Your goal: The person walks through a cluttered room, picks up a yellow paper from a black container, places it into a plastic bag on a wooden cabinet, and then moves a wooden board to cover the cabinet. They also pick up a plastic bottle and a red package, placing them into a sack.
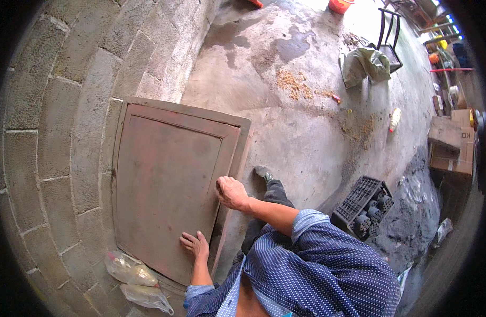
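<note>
A worn brown wooden panel [167, 170] with a raised border lies in the top of a low wooden chest or cabinet [243, 132] in front of me. My right hand [231, 193] is curled at the border nearest my body and grips it there. Its fingertips are partly hidden. Closer to me, my left hand [196, 245] rests on the panel with fingers spread and holds nothing. A dark gap shows between panel and frame below my right hand.
A concrete-block wall [54, 154] runs along the left. Clear plastic bags [132, 269] lie beside the chest. On the floor to the right are a black plastic crate [356, 200] with coal briquettes [374, 214], a bottle [395, 119], a sack [364, 65] and cardboard boxes [451, 152].
</note>
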Demonstrator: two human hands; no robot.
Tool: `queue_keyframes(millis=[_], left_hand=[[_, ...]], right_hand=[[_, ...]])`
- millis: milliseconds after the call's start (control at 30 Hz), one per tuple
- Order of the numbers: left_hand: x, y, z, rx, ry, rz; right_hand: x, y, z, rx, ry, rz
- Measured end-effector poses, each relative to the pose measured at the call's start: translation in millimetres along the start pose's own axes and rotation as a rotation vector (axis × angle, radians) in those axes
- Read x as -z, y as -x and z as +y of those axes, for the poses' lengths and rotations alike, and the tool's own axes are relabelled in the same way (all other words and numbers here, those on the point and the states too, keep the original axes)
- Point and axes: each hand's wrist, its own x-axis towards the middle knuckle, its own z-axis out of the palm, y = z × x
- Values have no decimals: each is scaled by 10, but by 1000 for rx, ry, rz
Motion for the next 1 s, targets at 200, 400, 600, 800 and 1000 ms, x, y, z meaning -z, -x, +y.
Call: queue_keyframes(millis=[200,400,600,800,1000], left_hand=[[37,-54,-147,-89,-46,25],[45,122,-69,-223,202,318],[-164,632,1,15,574,312],[-646,322,-130,656,1750,-478],[-594,84,121,611,1707,-351]], right_hand=[[-117,43,-41,-268,-150,27],[-271,30,19,-463,-250,73],[-325,-13,31,-489,-172,129],[-338,25,11,-690,-246,-396],[-362,-150,95,-690,-182,-449]])
